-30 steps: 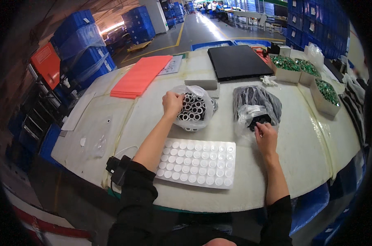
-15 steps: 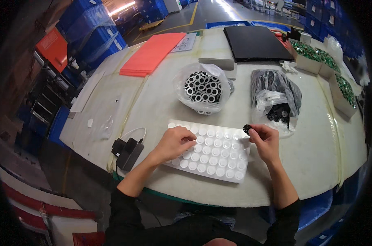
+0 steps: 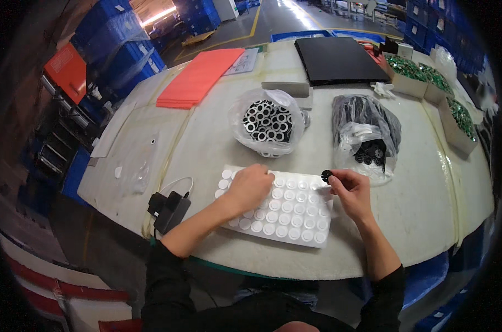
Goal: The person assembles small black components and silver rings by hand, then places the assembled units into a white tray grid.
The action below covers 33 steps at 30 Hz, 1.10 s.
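1. The left hand (image 3: 252, 189) hides part of the white tray (image 3: 275, 237); its fingers are bent closely together, and whether they pinch anything cannot be told.
2. The right hand (image 3: 350, 191) holds a small black disc (image 3: 326, 176) between thumb and fingertips, near the tray's far right corner; the disc's finer detail is too small to read.
3. The tray lies on the table (image 3: 406, 221), in front of the person, with rows of round white discs (image 3: 297, 221) on it; the left forearm crosses its near left part.
4. A grey box (image 3: 287, 88) is partly covered by the bag of rings in front of it.
5. Left of the tray sits a black adapter (image 3: 172, 212) with a white cable; farther back lie orange-red sheets (image 3: 201, 77) and, right of them, a black slab (image 3: 339, 61).
6. Blue crates (image 3: 110, 33) stand stacked beyond the table, their upper part cut off by the picture's edge.
7. The open clear bag (image 3: 238, 128) holds many black-and-white rings (image 3: 267, 122).
8. Right of it, a second plastic bag (image 3: 346, 138) shows black discs (image 3: 370, 152) at its mouth; deeper contents blur behind the plastic.
9. Cartons (image 3: 455, 135) at the far right hold small green pieces (image 3: 403, 66), too fine to identify.
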Tool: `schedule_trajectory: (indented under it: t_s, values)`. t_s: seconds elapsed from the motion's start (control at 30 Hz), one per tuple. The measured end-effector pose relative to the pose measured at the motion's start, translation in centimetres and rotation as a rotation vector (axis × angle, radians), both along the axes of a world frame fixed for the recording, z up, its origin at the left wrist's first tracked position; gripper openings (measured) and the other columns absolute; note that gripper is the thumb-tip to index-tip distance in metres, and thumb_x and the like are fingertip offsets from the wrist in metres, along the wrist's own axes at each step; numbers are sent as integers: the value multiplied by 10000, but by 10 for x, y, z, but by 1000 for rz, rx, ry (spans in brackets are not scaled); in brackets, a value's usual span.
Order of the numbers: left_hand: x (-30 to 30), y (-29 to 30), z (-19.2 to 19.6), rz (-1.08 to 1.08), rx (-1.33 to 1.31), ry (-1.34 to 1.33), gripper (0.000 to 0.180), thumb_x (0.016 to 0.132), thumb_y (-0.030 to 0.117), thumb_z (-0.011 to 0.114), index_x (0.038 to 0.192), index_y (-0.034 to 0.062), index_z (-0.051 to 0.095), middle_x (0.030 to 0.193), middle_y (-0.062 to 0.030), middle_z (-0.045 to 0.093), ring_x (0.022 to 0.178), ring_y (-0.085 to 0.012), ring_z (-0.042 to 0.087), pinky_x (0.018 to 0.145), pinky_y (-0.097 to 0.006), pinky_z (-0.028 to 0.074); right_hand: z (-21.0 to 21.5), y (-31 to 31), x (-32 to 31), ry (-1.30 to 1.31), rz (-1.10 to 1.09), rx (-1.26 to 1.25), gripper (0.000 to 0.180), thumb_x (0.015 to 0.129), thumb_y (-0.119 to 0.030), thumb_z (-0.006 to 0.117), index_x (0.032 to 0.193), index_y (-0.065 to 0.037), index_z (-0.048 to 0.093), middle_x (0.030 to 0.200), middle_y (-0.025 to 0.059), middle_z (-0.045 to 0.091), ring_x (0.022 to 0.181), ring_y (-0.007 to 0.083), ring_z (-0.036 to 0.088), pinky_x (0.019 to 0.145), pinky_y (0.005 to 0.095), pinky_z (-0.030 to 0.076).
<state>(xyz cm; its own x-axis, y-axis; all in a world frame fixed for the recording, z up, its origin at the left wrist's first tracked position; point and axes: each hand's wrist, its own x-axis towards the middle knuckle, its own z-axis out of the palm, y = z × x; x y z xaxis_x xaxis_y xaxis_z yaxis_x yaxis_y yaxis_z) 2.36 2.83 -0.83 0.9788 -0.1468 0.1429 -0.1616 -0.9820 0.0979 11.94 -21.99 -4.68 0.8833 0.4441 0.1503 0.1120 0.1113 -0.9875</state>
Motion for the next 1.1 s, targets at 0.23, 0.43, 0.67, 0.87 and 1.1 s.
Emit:
schedule_trajectory:
  t_s: [0.23, 0.43, 0.67, 0.87, 1.1]
  values:
    - [7, -1, 4, 88, -24, 28, 102, 720, 117, 607, 755, 21, 609, 721, -141, 608, 727, -290, 616, 653, -401, 484, -1, -3, 2, 74, 54, 13, 186, 851, -88, 645, 986, 39, 657, 798, 45, 664, 653, 77, 588, 582, 215, 480]
    - [-6, 8, 5, 303, -561, -33, 101, 761, 79, 616, 782, -11, 576, 672, -143, 651, 563, -242, 645, 517, -340, 498, 5, -1, -4, 152, 144, 63, 182, 845, -95, 654, 972, 35, 659, 788, 52, 664, 644, 87, 589, 578, 226, 484]
    - [-21, -37, 5, 124, -1021, -349, 94, 761, -109, 577, 839, -59, 598, 758, -82, 669, 691, -163, 675, 654, -251, 550, 12, -2, -14, 247, 229, 107, 197, 843, -85, 661, 987, 48, 655, 825, 85, 676, 676, 118, 633, 604, 237, 518]
    - [-20, -63, 0, -66, -1173, -293, 152, 737, -89, 629, 879, -37, 641, 802, -85, 678, 724, -145, 679, 656, -244, 551, 18, 6, -28, 283, 283, 67, 190, 851, -85, 645, 975, 58, 654, 788, 82, 675, 666, 115, 639, 603, 237, 525]
    - [-19, -71, 0, -71, -1316, -137, 90, 777, -68, 629, 867, -56, 632, 818, -97, 665, 719, -137, 657, 673, -249, 546, 14, 6, -31, 246, 264, 97, 189, 863, -80, 634, 991, 58, 648, 821, 84, 676, 701, 121, 647, 633, 244, 536]
